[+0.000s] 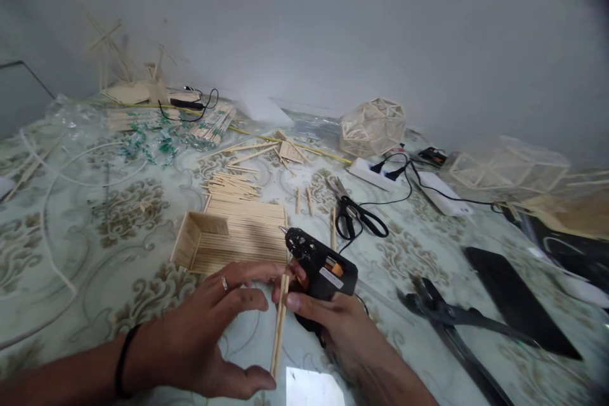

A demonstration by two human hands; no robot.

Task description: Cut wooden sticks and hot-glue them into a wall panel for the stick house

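- At six o'clock, our left hand [209, 323] pinches the stick strip [280, 330] endwise.
- Our right hand [340, 320] grips the glue gun [328, 273].
- At eleven, our stick tray [242, 244] has two walls [207, 225] joined; loose sticks [233, 186] lie unattached.

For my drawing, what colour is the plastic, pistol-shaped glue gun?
The glue gun is mostly black: head view.

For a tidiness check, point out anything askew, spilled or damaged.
The loose sticks beyond the panel lie jumbled, crossing at odd angles, unlike its neat rows. A cord runs awkwardly close to the scissors. No spill or damage shows.
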